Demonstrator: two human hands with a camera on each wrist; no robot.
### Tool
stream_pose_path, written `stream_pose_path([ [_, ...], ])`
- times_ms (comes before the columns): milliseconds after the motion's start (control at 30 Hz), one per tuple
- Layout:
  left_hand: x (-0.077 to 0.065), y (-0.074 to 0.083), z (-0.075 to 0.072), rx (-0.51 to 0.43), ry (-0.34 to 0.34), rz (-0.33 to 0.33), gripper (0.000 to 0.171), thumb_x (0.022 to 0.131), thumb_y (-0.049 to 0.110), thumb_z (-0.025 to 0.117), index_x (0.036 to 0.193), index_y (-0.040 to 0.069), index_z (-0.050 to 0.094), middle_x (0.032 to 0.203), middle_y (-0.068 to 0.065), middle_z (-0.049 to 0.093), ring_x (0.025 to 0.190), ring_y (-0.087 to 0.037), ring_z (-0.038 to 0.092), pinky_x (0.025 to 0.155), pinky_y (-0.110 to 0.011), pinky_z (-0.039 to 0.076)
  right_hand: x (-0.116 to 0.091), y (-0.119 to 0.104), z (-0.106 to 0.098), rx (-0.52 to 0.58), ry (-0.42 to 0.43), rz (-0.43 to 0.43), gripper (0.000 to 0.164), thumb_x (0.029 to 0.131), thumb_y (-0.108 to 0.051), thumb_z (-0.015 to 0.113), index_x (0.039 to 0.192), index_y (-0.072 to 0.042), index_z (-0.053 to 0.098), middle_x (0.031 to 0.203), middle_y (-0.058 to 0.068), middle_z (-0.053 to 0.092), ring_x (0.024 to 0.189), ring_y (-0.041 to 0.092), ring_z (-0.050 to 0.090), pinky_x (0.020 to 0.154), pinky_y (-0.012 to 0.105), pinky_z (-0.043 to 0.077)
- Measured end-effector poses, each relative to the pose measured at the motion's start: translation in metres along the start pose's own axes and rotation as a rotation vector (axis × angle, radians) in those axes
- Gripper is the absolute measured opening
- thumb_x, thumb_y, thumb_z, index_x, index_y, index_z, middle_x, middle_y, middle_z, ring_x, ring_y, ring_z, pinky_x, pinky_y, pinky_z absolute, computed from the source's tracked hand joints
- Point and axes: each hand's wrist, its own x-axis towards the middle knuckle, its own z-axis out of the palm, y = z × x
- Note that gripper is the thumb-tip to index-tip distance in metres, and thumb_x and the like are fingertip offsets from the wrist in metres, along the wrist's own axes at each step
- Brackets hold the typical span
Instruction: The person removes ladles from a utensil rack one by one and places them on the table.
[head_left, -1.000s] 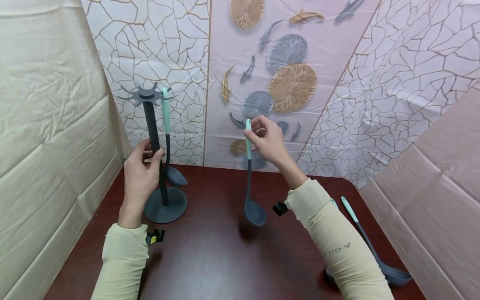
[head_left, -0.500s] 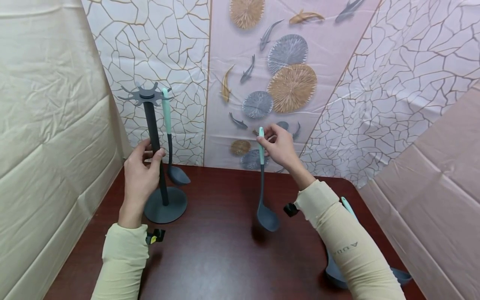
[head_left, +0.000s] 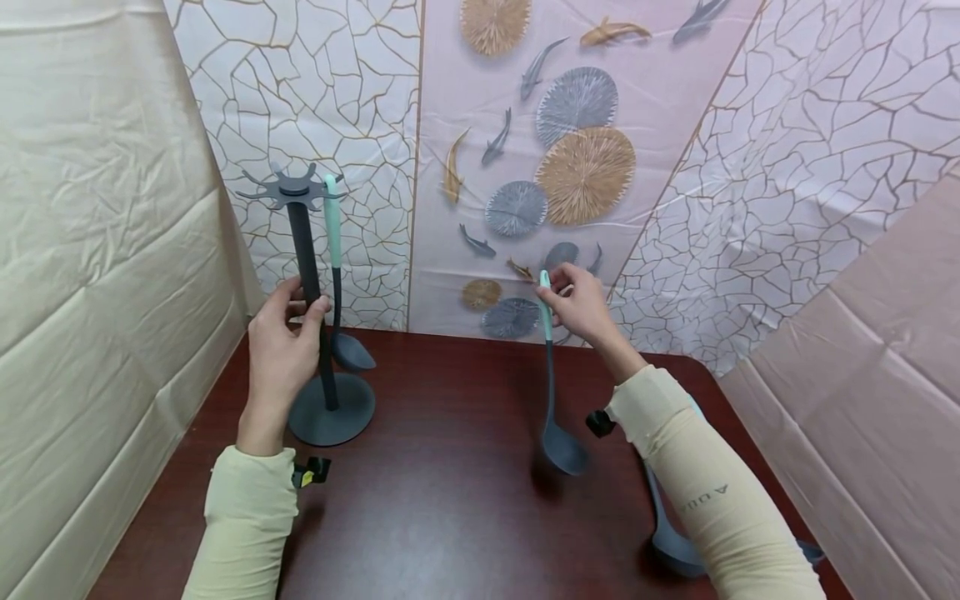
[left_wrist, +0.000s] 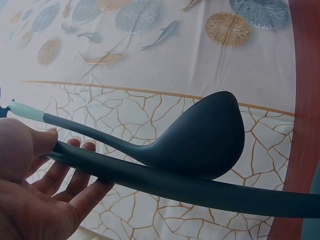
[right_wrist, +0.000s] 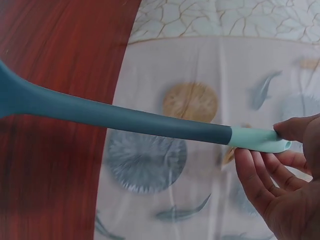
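Observation:
My left hand [head_left: 285, 346] grips the post of a dark grey utensil stand [head_left: 302, 246], its fingers and thumb around the shaft. One ladle with a mint handle [head_left: 333, 225] hangs from the stand's hooked top; its dark bowl [left_wrist: 210, 135] lies close beside the post in the left wrist view. Over the middle right of the table, my right hand [head_left: 581, 307] pinches a second ladle [head_left: 564, 450] near the top of its mint handle [right_wrist: 255, 139]. That ladle hangs bowl down, with a shadow under the bowl.
On the right of the dark red table [head_left: 420, 500], another dark utensil [head_left: 675, 548] lies partly under the right sleeve [head_left: 720, 483]. The tip of one more [head_left: 810, 552] shows beyond the sleeve. Patterned cloth [head_left: 480, 125] hangs behind the table.
My right hand has moved right and lower in the head view, carrying its ladle away from the stand. The hanging ladle swayed slightly. My left hand has stayed on the post.

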Motion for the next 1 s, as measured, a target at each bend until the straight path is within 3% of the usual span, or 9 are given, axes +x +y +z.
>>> stream_pose_path([
  [500,0.0,0.0,-0.001,-0.004,-0.006,-0.004,0.037,0.106,0.023,0.068,0.138,0.005,0.066,0.115,-0.013,0.071,0.101,-0.023,0.069,0.077,-0.009,0.049,-0.009,0.044,-0.013,-0.092,-0.092,0.091,0.016,0.104,-0.015,0.068,0.108,0.0,0.064,0.099,0.02,0.068,0.076,0.041,0.071,0.055,0.036,0.062],
  [733,0.001,0.0,-0.002,0.002,-0.009,-0.008,0.038,0.106,0.024,0.068,0.139,0.005,0.065,0.117,-0.015,0.07,0.102,-0.026,0.07,0.078,-0.009,0.048,-0.017,0.063,-0.017,-0.176,-0.135,0.132,0.018,0.104,-0.016,0.068,0.109,0.001,0.063,0.101,0.022,0.069,0.069,0.025,0.07,0.056,0.037,0.061],
  [1000,0.001,0.0,-0.002,-0.001,-0.013,-0.007,0.039,0.106,0.025,0.067,0.14,0.005,0.065,0.118,-0.015,0.07,0.103,-0.027,0.069,0.078,-0.01,0.048,-0.028,0.09,-0.017,-0.295,-0.192,0.17,0.017,0.102,-0.017,0.069,0.1,-0.003,0.06,0.078,0.013,0.071,0.054,0.021,0.065,0.056,0.038,0.055],
])
